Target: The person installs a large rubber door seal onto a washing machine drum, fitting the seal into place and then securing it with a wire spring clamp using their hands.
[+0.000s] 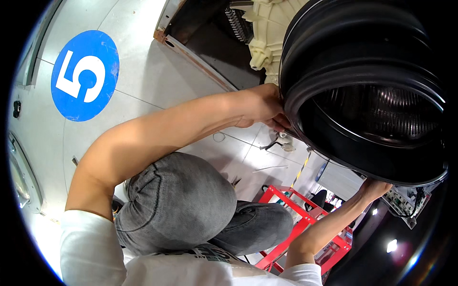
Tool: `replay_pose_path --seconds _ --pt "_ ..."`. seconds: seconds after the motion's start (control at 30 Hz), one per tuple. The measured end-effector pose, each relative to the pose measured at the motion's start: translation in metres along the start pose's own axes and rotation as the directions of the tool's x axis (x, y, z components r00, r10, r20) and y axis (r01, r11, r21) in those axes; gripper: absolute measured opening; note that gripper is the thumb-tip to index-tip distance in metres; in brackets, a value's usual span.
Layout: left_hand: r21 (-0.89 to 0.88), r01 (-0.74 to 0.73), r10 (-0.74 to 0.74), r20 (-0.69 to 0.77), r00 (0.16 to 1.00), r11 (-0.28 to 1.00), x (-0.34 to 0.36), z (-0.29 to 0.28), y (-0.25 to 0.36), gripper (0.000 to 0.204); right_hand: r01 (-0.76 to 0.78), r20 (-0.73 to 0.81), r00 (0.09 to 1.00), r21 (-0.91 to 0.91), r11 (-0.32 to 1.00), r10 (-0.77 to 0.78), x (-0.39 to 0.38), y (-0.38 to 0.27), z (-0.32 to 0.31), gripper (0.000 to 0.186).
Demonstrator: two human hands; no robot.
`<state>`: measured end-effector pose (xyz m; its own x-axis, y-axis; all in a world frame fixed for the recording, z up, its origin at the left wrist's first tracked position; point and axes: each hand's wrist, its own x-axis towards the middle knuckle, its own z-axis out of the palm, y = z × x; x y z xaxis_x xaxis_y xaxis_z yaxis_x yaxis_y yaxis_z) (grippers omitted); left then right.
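A black ribbed rubber door gasket (362, 74) of a washing machine fills the upper right, with the shiny metal drum (386, 112) visible through its opening. My left hand (267, 107) is at the gasket's left edge, fingers curled against the rim and partly hidden behind it. Below the gasket, my right hand (374, 189) holds the lower rim from underneath; its fingertips are out of sight. A thin wire-like ring (329, 157) runs along the gasket's outer lower edge. Behind the gasket stands the cream plastic tub (272, 35).
A metal cabinet edge (198, 59) and a coil spring (234, 24) lie beside the tub. At lower right are a red-framed cart (310, 219) and a circuit board (408, 202). A small white part (285, 140) sits on the tiled floor, a round blue floor marker (110, 62) farther left.
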<state>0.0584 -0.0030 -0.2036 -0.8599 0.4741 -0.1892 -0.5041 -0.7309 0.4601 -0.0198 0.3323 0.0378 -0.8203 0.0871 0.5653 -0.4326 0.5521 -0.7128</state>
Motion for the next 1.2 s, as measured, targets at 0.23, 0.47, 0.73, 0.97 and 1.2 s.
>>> replay_pose_path --seconds 0.23,0.47,0.73,0.97,1.2 --pt "0.325 -0.037 0.077 -0.110 0.991 0.945 0.016 -0.006 -0.001 0.023 0.015 -0.047 0.999 -0.047 0.999 -0.018 -0.001 0.006 -0.003 0.032" --pt "0.423 -0.306 0.428 -0.233 0.873 0.853 0.022 -0.015 -0.021 0.017 -0.014 -0.051 0.999 -0.030 0.999 0.013 0.007 0.013 -0.025 0.036" --pt "0.219 -0.531 0.574 -0.262 0.776 0.819 0.048 -0.024 -0.040 0.014 -0.058 -0.139 0.989 -0.052 0.997 0.050 0.007 0.004 -0.021 0.037" --pt "-0.137 -0.503 0.468 -0.222 0.855 0.854 0.063 -0.032 -0.051 0.016 -0.064 -0.111 0.992 0.017 0.998 0.066 0.010 0.006 -0.019 0.040" --pt "-0.330 -0.554 0.569 -0.059 0.820 0.764 0.070 -0.046 -0.047 0.019 -0.090 -0.090 0.992 0.040 0.995 0.093 -0.007 -0.012 0.007 0.043"
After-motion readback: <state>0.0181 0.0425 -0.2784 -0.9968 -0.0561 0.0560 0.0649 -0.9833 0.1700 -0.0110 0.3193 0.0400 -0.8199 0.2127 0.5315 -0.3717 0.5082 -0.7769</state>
